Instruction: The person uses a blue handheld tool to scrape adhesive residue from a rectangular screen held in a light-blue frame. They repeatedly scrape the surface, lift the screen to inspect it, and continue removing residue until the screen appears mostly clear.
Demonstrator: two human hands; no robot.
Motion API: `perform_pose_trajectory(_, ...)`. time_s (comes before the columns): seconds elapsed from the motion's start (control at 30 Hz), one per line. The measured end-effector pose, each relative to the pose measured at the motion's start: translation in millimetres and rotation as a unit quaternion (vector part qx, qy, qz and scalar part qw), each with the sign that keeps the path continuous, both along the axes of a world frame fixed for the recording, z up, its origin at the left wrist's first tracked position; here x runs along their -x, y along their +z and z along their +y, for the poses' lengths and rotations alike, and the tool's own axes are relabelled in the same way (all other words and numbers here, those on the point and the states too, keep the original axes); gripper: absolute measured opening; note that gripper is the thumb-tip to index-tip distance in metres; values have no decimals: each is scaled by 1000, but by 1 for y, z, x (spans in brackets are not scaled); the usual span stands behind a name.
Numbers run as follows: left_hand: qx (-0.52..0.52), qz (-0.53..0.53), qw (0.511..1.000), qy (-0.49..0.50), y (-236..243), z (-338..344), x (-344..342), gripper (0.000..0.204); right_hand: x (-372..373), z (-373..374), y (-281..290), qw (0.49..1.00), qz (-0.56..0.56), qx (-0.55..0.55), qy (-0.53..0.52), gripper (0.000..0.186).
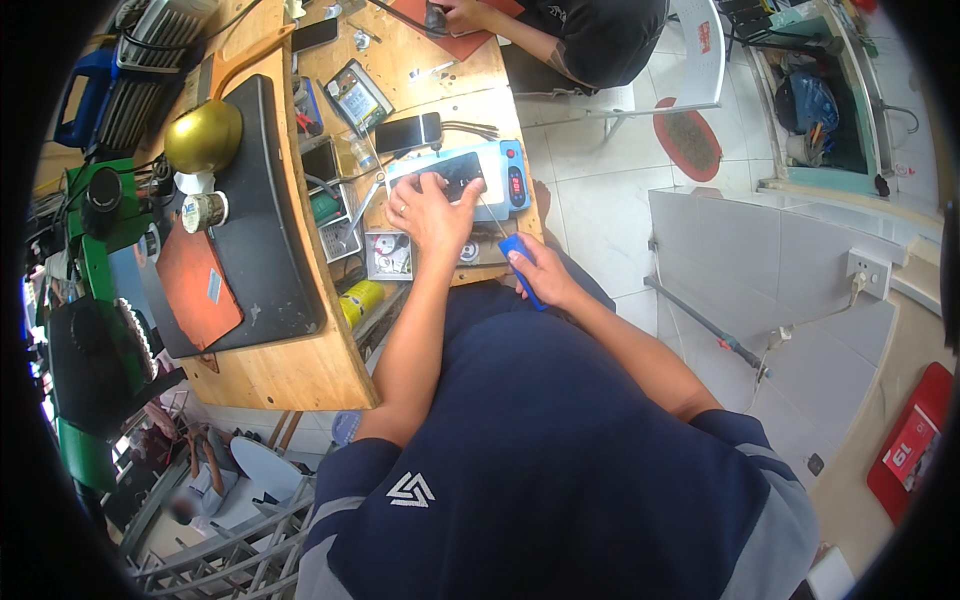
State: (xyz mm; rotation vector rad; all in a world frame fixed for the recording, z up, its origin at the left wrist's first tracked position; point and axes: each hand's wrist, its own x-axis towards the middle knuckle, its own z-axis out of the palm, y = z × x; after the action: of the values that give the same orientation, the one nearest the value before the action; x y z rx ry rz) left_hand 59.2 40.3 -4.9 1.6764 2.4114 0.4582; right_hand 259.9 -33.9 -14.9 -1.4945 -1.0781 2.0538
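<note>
A dark flat phone panel point(456, 175) lies on a blue and white heating plate point(489, 165) with a red digital display. My left hand point(437, 212) holds the panel down from above, thumb and forefinger apart on its surface and the other fingers bent at its left. My right hand point(542, 272) is closed round the blue handle of a thin-shafted hand tool point(519, 262). The thin shaft slants up toward the panel's near right edge, beside my left thumb. Whether the tip touches the panel is too small to tell.
Another phone point(408, 133) lies beyond the plate. Small trays of parts point(389, 256) stand left of it. A raised wooden board with a black mat point(270, 220) and gold bowl point(204, 136) is at left. Across the bench, another person's hand point(465, 16) works on a red mat.
</note>
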Motion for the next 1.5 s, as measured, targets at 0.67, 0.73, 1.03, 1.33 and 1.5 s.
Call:
perform_pose_trajectory(0.67, 30, -35, 999, 18, -1, -3, 0, 55, -9, 12, 2, 999, -18, -27, 24, 52)
perform_pose_trajectory(0.73, 22, -32, 999, 2, -5, -5, 7, 53, -11, 13, 3, 998, -25, -32, 50, 51)
perform_pose_trajectory(1.03, 36, -8, 998, 41, -2, 1, -12, 49, -17, 13, -3, 999, -23, -19, 18, 52)
perform_pose_trajectory(1.33, 26, -39, 999, 19, -3, -3, 0, 66, -47, 63, 8, 985, -32, -12, 170, 53)
perform_pose_trajectory(1.5, 17, -29, 998, 60, 4, 1, -20, 67, -62, 98, 12, 976, -38, -18, 213, 52)
